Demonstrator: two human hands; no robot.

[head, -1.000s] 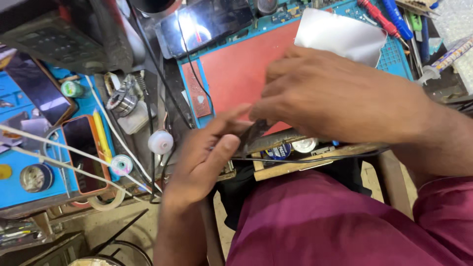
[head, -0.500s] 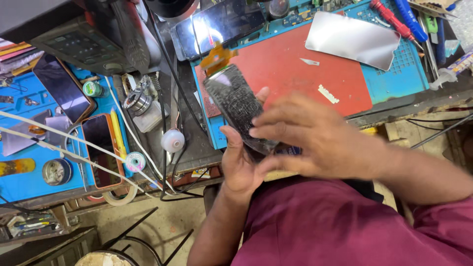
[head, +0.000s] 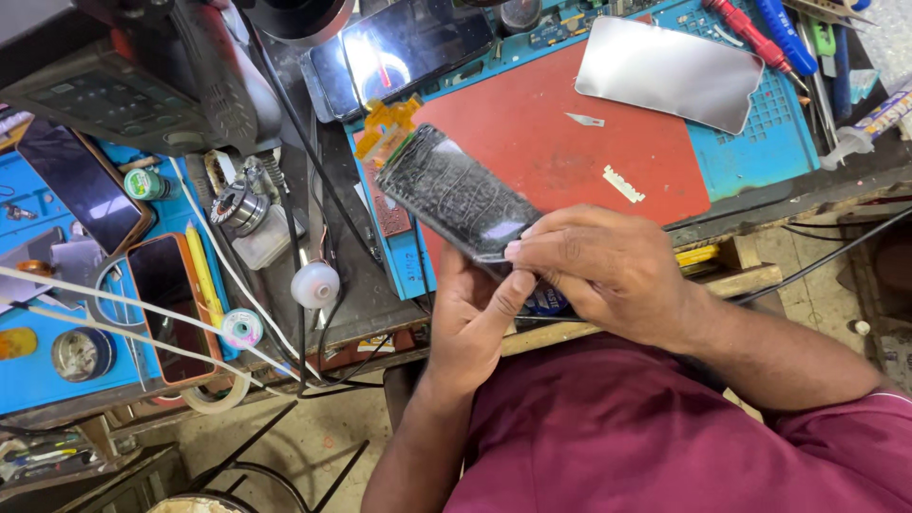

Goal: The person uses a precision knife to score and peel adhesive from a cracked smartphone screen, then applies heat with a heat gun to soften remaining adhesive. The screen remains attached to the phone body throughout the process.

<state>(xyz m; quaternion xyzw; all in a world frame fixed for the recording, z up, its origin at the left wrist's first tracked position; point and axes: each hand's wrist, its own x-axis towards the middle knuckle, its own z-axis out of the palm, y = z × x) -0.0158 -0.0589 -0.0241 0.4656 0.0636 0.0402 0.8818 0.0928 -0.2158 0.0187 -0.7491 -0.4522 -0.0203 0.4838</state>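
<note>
Since the earlier frame both hands have drawn back toward the body, and the cracked screen [head: 458, 195] now juts out farther over the bench edge, its top end near the orange flex cable [head: 388, 121]. Left hand [head: 472, 318] cups the screen's lower end from beneath, thumb raised along its near edge, fingers [head: 503, 296] curled under the glass. Right hand [head: 608, 271] comes in from the right and closes over that same lower end, fingertips pressed on the glass by the corner; both hands have hold of the screen. It sits tilted, glass up, its face covered in a web of cracks, above the left margin of the red mat [head: 551, 152].

On the mat lie a small blade [head: 584, 120] and a pale strip [head: 623, 183], well apart from the hands. A silver plate [head: 670, 71] rests across the mat's far right corner and the blue mat [head: 779, 142]. Screwdrivers [head: 760, 33] with red and blue handles lie at the far right. A dark phone [head: 408, 47] lies face up beyond the red mat. To the left, a white knob [head: 314, 284] sits among black cables, and an orange-framed phone [head: 169, 306] lies on a blue tray [head: 38, 380] beside a tape roll [head: 241, 329].
</note>
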